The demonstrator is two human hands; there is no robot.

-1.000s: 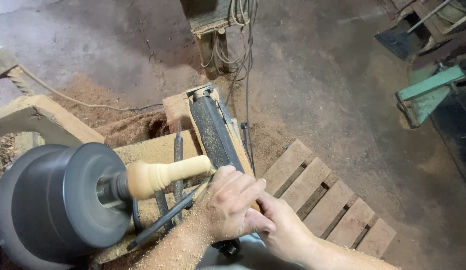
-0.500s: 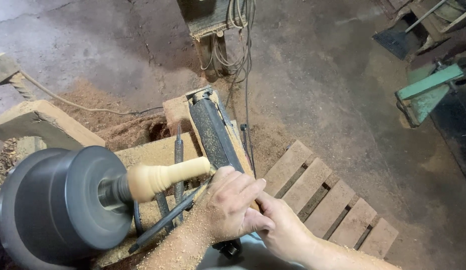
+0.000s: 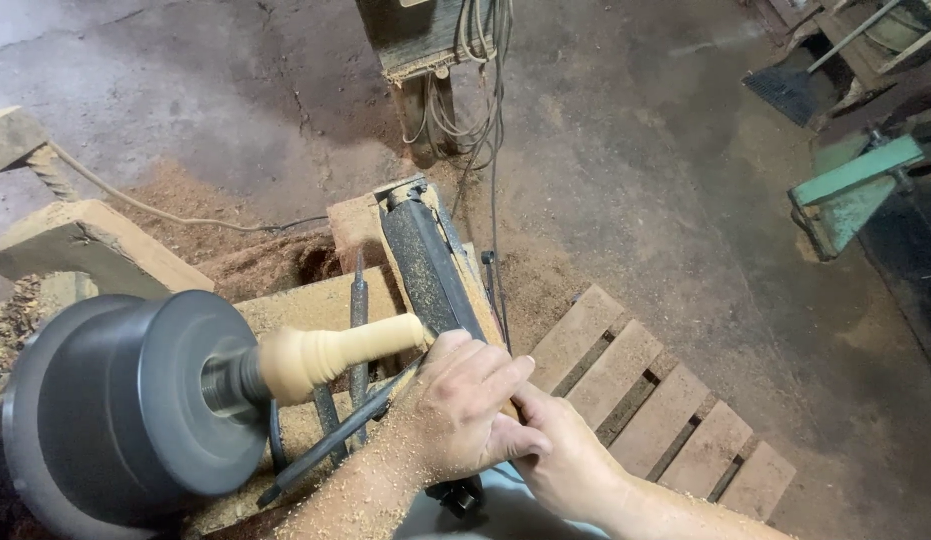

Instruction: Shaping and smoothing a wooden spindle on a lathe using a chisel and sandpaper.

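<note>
A pale turned wooden spindle [image 3: 331,352] sticks out of the dark round lathe head [image 3: 126,400] at the lower left. My left hand [image 3: 456,420], dusted with sawdust, lies curled over a dark metal turning tool [image 3: 331,440] just right of the spindle's free end. Right behind it, my right hand [image 3: 558,462] is closed around the tool's rear part, which is hidden under both hands. The tool's dark shaft shows below the spindle, running toward the lower left.
A dark belt-covered machine part [image 3: 426,265] lies on the sawdust-strewn wooden bench [image 3: 316,300], with a thin file [image 3: 359,300] beside it. A wooden pallet [image 3: 656,400] lies on the concrete floor to the right. Cables [image 3: 481,60] hang from a post; green machinery [image 3: 851,190] stands far right.
Both hands stay together at the spindle's free end. The view has shifted only slightly.
</note>
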